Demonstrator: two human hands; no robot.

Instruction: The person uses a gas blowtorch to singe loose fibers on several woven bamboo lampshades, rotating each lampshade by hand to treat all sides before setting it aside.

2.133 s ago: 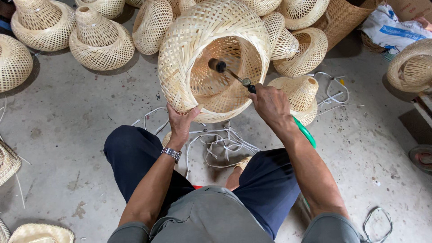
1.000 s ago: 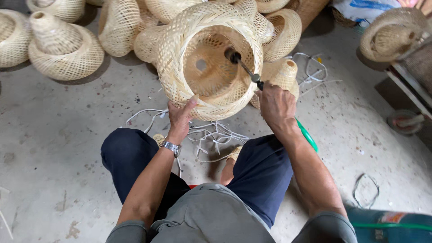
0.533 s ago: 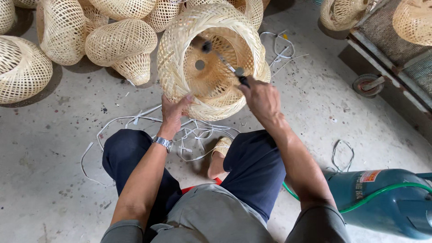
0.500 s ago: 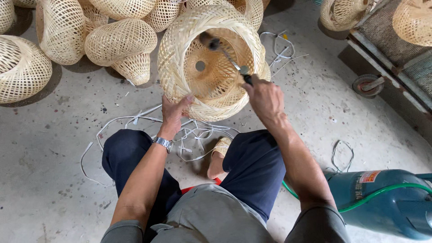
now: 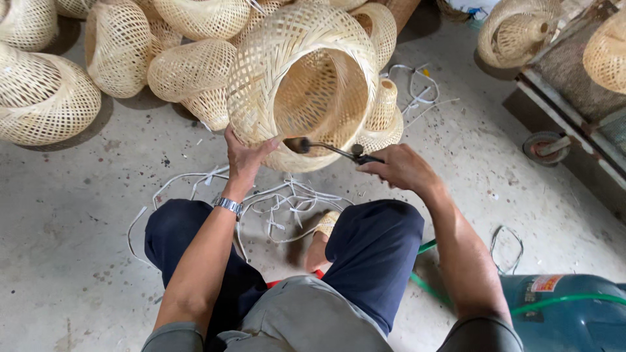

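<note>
**Torch head at the basket's near rim**

Nearest the camera are the person's grey shirt and dark blue trousers, the knees spread over a concrete floor [image 5: 78,215]. At the near right stands a blue gas cylinder [image 5: 561,313] with a green hose [image 5: 427,287] running from it under the right leg. A tangle of white strips [image 5: 287,202] lies on the floor between the knees.

Just beyond, the right hand [image 5: 401,168] is closed around the handle of a torch [image 5: 332,150]. The torch's long axis runs nearly level, from the hand on the right to its dark head on the left, and that head sits at the near lower rim of the woven basket [image 5: 303,78]. The left hand [image 5: 244,156], a watch on its wrist, grips the basket's near left rim, thumb and fingers wrapped over the weave, and holds the basket tilted with its mouth toward the person. So the basket lies straight ahead and slightly farther than both hands; the left hand touches it, while the right hand stays apart from it, reaching it only through the torch.

Half a second earlier the torch pointed up and away, its head well inside the mouth of the basket; now it lies flatter and its head has drawn back to the rim. The basket's mouth has also turned more to the right.

Farther off, more woven baskets [image 5: 117,45] crowd the far left, and a wheeled cart [image 5: 554,130] stands at the far right.
</note>
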